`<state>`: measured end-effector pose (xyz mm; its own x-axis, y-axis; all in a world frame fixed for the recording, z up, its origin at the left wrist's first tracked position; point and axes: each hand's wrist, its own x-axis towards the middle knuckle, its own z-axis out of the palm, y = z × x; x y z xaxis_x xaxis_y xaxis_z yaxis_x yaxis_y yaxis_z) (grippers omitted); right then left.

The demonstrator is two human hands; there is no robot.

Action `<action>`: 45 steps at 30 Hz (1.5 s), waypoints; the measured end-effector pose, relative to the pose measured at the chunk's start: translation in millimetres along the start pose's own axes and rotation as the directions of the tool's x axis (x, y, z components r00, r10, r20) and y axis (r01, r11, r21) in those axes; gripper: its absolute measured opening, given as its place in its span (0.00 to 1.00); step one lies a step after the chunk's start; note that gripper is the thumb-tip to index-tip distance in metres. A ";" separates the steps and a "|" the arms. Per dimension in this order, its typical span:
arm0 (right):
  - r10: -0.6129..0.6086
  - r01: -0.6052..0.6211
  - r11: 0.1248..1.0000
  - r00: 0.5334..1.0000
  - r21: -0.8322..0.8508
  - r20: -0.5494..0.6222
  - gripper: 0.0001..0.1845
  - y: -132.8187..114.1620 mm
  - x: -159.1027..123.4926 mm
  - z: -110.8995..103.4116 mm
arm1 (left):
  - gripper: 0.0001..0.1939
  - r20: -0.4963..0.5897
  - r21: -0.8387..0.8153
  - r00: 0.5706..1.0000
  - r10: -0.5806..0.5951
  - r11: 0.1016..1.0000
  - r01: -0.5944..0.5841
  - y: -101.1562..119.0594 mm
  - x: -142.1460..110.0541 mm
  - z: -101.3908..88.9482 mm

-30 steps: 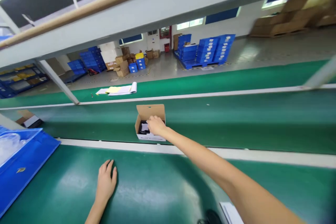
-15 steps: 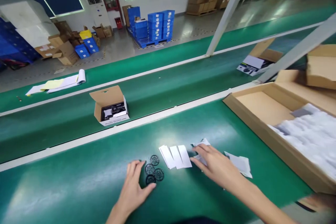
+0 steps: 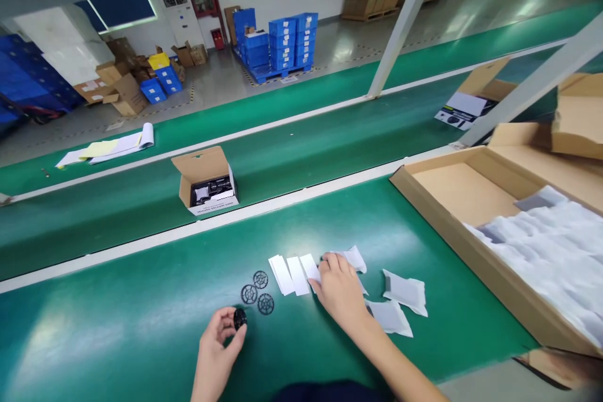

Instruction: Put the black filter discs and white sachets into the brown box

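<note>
with our left hand (image 3: 219,340) we pinch the black disc (image 3: 240,318), best lightly by its rim, near-left of the white cards (image 3: 298,276), where our right hand (image 3: 340,287) curls, whether gripping we cannot tell.

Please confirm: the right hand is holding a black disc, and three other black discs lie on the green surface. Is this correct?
Not quite: the head view shows the left hand holding the black disc. The three other black discs do lie on the green surface.
</note>
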<state>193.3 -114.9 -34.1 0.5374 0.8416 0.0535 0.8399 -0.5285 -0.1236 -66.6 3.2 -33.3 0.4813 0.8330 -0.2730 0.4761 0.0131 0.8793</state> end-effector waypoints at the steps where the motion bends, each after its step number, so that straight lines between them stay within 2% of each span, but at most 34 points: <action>1: 0.002 -0.002 0.999 1.000 0.035 0.001 0.06 3.5 -0.2 0.4 | 0.21 0.025 -0.180 0.998 -0.060 0.982 0.063 4.6 -2.1 -1.4; 3: 0.007 -0.003 0.990 1.000 0.144 -0.031 0.03 9.1 -2.8 -1.0 | 0.21 0.104 -0.513 0.989 -0.106 0.846 0.145 14.1 -6.6 -1.5; 5: 0.005 0.027 0.949 0.995 0.314 -0.103 0.06 8.5 -8.4 -7.7 | 0.21 0.179 -0.708 0.980 -0.090 0.680 0.192 23.8 -11.3 4.7; 8: -0.076 0.159 0.797 0.984 0.583 -0.164 0.09 -8.9 -22.3 -29.5 | 0.19 0.281 -0.782 0.958 -0.061 0.563 0.266 36.4 -18.2 27.9; 10: -0.200 0.230 0.679 0.972 0.697 -0.126 0.09 -26.9 -33.0 -47.4 | 0.21 0.321 -0.800 0.945 -0.060 0.517 0.304 42.2 -21.7 48.5; 12: -0.304 0.260 0.610 0.949 0.748 -0.081 0.05 -40.1 -40.5 -60.9 | 0.25 0.323 -0.815 0.941 -0.101 0.477 0.330 46.6 -23.8 67.3; 14: -0.314 0.282 0.618 0.944 0.734 -0.098 0.03 -38.2 -41.1 -65.5 | 0.22 0.310 -0.812 0.934 -0.176 0.463 0.357 50.7 -24.2 79.4; 15: -0.276 0.290 0.659 0.952 0.694 -0.135 0.05 -29.7 -38.6 -64.3 | 0.19 0.308 -0.807 0.929 -0.207 0.460 0.370 52.8 -23.9 82.5; 18: -0.106 0.192 0.871 0.972 0.452 -0.209 0.11 21.2 -25.1 -50.6 | 0.16 0.345 -0.790 0.905 -0.248 0.443 0.423 58.4 -21.5 81.2; 19: -0.066 0.126 0.928 0.982 0.352 -0.179 0.13 42.2 -20.3 -44.5 | 0.16 0.357 -0.786 0.900 -0.250 0.440 0.434 59.6 -20.6 78.7; 21: -0.047 0.056 0.979 0.998 0.197 -0.051 0.20 80.1 -12.2 -32.8 | 0.16 0.367 -0.781 0.893 -0.259 0.436 0.447 60.6 -18.8 73.2; 23: -0.108 0.092 0.983 0.990 0.161 0.092 0.26 104.6 -6.6 -23.4 | 0.16 0.367 -0.780 0.890 -0.270 0.431 0.453 60.2 -17.2 69.0; 25: -0.160 0.125 0.970 0.974 0.211 0.161 0.27 113.5 -3.0 -17.6 | 0.18 0.367 -0.776 0.884 -0.289 0.429 0.462 59.6 -15.6 67.2; 29: -0.111 0.066 0.951 0.985 0.302 0.134 0.21 103.8 -1.0 -20.5 | 0.20 0.373 -0.742 0.882 -0.289 0.478 0.470 61.9 -13.1 70.8; 32: -0.142 0.108 0.911 0.988 0.399 0.059 0.18 88.6 -4.4 -36.8 | 0.23 0.364 -0.699 0.890 -0.275 0.552 0.456 67.7 -12.4 78.1; 35: -0.225 0.197 0.803 0.974 0.563 -0.020 0.17 67.9 -10.0 -60.4 | 0.28 0.332 -0.655 0.911 -0.245 0.635 0.410 74.2 -12.2 87.1; 38: -0.288 0.234 0.639 0.956 0.733 -0.054 0.18 42.7 -16.1 -81.2 | 0.30 0.295 -0.635 0.931 -0.215 0.685 0.359 78.8 -12.5 94.2; 40: -0.346 0.239 0.538 0.937 0.808 -0.047 0.19 27.5 -20.4 -88.9 | 0.28 0.301 -0.655 0.934 -0.195 0.669 0.351 81.5 -12.9 95.9; 42: -0.414 0.232 0.475 0.910 0.849 -0.018 0.23 16.9 -24.9 -91.2 | 0.27 0.325 -0.677 0.924 -0.203 0.633 0.377 85.1 -13.4 94.7; 45: -0.468 0.181 0.413 0.883 0.892 0.037 0.28 11.4 -30.4 -88.8 | 0.28 0.351 -0.686 0.890 -0.292 0.566 0.457 91.4 -14.9 89.2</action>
<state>193.3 -156.3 50.9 0.0789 0.9946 0.0681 0.3771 0.0335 -0.9256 35.4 -57.4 16.4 0.5472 0.5430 -0.6370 -0.0155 0.7675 0.6409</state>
